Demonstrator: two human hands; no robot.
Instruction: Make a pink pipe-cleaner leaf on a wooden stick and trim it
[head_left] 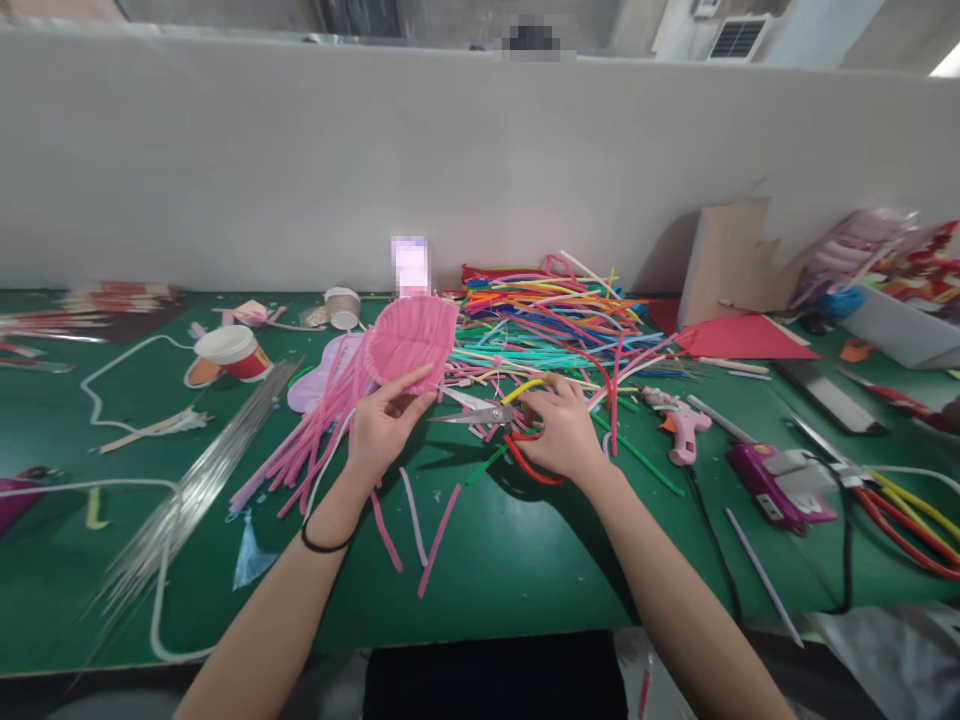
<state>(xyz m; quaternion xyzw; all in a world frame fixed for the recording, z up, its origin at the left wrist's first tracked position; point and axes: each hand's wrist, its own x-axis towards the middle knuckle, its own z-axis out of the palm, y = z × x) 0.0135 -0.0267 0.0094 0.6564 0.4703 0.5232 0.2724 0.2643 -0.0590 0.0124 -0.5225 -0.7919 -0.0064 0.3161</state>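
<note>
My left hand (390, 420) pinches the lower edge of a pink fan-shaped piece (415, 340) made of pipe cleaners laid side by side. Long loose pink pipe cleaner ends (319, 450) trail from it down to the left. In my right hand (559, 425) is a pair of scissors (480, 414) with red and yellow handles. Their blades are spread and point left, just below the pink piece and close to my left fingertips. Short cut lengths of pink pipe cleaner (439, 540) lie on the table beneath my hands.
Many coloured pipe cleaners (540, 310) are heaped at the back. To the right are a pink glue gun (684, 428), a purple power strip (780, 485) and larger scissors (832, 445). Metal wires (202, 480) and a paper cup (234, 352) lie left on the green table (517, 590).
</note>
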